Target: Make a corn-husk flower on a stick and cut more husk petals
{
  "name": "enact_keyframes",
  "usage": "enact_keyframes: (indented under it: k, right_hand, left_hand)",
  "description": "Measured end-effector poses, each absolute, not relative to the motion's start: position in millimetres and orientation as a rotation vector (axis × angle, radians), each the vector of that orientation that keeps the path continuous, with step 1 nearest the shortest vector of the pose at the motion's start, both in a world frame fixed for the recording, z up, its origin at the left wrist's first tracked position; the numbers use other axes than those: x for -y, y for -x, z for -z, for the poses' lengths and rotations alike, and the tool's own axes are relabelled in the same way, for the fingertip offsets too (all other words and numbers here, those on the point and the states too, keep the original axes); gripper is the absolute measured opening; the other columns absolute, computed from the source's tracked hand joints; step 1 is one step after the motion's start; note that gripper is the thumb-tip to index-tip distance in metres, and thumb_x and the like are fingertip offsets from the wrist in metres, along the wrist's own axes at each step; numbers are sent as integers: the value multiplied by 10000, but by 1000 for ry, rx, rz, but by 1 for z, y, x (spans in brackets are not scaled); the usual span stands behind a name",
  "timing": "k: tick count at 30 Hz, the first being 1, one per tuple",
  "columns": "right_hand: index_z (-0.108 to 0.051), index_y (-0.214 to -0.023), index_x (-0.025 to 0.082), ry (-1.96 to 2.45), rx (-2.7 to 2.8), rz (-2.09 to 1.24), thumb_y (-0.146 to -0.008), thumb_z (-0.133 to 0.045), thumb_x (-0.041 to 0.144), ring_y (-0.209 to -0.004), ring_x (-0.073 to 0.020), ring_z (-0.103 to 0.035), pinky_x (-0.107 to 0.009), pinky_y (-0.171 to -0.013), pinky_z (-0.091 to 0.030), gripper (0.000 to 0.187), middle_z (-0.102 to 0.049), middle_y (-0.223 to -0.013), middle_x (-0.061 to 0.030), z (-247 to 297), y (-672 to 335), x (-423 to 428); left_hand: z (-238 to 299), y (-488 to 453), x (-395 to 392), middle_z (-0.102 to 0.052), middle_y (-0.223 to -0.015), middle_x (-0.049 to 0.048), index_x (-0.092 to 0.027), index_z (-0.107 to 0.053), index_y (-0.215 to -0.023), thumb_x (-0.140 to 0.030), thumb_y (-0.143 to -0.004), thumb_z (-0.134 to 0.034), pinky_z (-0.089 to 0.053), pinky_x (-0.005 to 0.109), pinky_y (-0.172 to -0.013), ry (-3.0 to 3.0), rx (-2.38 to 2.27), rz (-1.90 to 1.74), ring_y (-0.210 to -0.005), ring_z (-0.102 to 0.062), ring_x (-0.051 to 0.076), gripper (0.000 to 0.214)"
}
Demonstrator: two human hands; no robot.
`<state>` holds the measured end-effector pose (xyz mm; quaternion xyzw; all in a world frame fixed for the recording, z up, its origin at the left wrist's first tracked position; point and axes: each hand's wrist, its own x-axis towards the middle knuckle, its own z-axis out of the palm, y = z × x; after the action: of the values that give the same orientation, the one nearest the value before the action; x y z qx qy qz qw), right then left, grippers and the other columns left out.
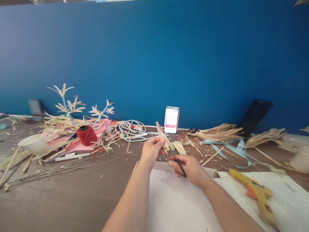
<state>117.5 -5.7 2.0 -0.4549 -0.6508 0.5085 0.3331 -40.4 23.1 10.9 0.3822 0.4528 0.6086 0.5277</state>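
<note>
Pinched between the fingers of my left hand (pixel 153 151) is a pale dried husk strip (pixel 160 131), its pointed end sticking up. My right hand (pixel 189 168) is wrapped around dark-handled scissors (pixel 182 168), whose blades reach up and left toward the strip. Whether the blades touch it, I cannot tell. Another pale husk piece (pixel 179 148) shows just beyond the scissors. Both hands are above the far edge of a white box (pixel 183 208) with pink handwriting on it.
A yellow glue gun (pixel 259 195) lies on white paper at the right. Behind stand a lit phone (pixel 171 119) and husk bundles (pixel 219 132). At left are a red thread spool (pixel 87 135), thin wires (pixel 61 168), a white bowl (pixel 32 144) and husk flowers (pixel 70 104). A blue wall (pixel 160 64) closes the back.
</note>
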Motion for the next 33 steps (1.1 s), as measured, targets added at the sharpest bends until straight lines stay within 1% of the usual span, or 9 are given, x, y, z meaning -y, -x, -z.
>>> enact_keyframes:
  k: [6, 12, 23, 26, 30, 33]
  right_hand:
    - [-656, -1014, 112, 1200, 1683, -1343, -658, -675, 496, -454, -105, -462, -238, -466, -348, 525, -521, -514, 26, -2, -118, 5]
    - [-673, -982, 123, 1180, 1692, -1305, -653, -677, 493, -448, -102, -452, -238, -472, -355, 496, -509, -496, 36, -9, -118, 7]
    - [-676, -979, 115, 1152, 1755, -1220, -685, -635, 523, -434, -98, -429, -238, -465, -364, 505, -475, -467, 40, -11, -117, 7]
    - [-676, -973, 113, 1162, 1749, -1202, -683, -631, 531, -432, -99, -427, -241, -458, -370, 511, -466, -461, 40, -13, -117, 8]
    - [-672, -978, 112, 1163, 1752, -1182, -683, -630, 535, -436, -103, -437, -243, -458, -374, 517, -480, -467, 34, -10, -117, 7]
    - [-666, -990, 113, 1177, 1740, -1197, -678, -651, 511, -437, -105, -450, -241, -462, -375, 506, -494, -476, 34, -6, -117, 5]
  left_hand:
    - [-13, 40, -21, -602, -635, 18, -140, -578, -694, -349, -606, -702, -448, 179, -450, -967, -1103, -1472, -562, -575, 107, 259]
    - [-16, 37, -17, -577, -606, 12, -131, -575, -675, -341, -615, -704, -461, 185, -439, -995, -1105, -1358, -520, -545, 93, 253]
    - [-12, 37, -19, -550, -557, -8, -133, -571, -675, -371, -591, -722, -447, 172, -434, -976, -1037, -1335, -474, -513, 71, 295]
    - [-13, 37, -18, -560, -568, 3, -136, -575, -673, -380, -596, -714, -441, 177, -443, -985, -1047, -1337, -486, -520, 79, 291]
    - [-15, 38, -17, -593, -637, 26, -138, -602, -681, -386, -603, -705, -420, 167, -466, -1030, -1083, -1355, -555, -541, 92, 279]
    - [-16, 39, -17, -586, -641, 12, -144, -625, -716, -379, -602, -704, -391, 159, -470, -1041, -1113, -1402, -557, -514, 81, 273]
